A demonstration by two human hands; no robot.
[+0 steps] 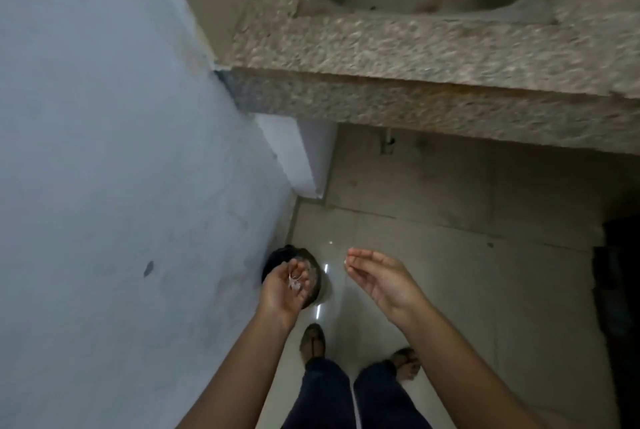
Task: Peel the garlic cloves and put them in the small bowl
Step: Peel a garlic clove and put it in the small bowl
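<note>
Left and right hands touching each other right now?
Apart. Head view shows floor tile between the left hand, holding garlic skins, and the right hand.

A: What's the person wearing?
B: Long dark navy trousers point(325, 394), bunched a little at the ankles.
A: And on the feet?
B: Dark open sandals. The left sandal point(312, 338) has a thin strap running between the toes. The right sandal point(407, 361) is too blurred to make out its straps.
A: Sleeves?
B: The forearms point(242, 359) are bare right up to the left hand point(287, 286) and right hand point(377, 276).
</note>
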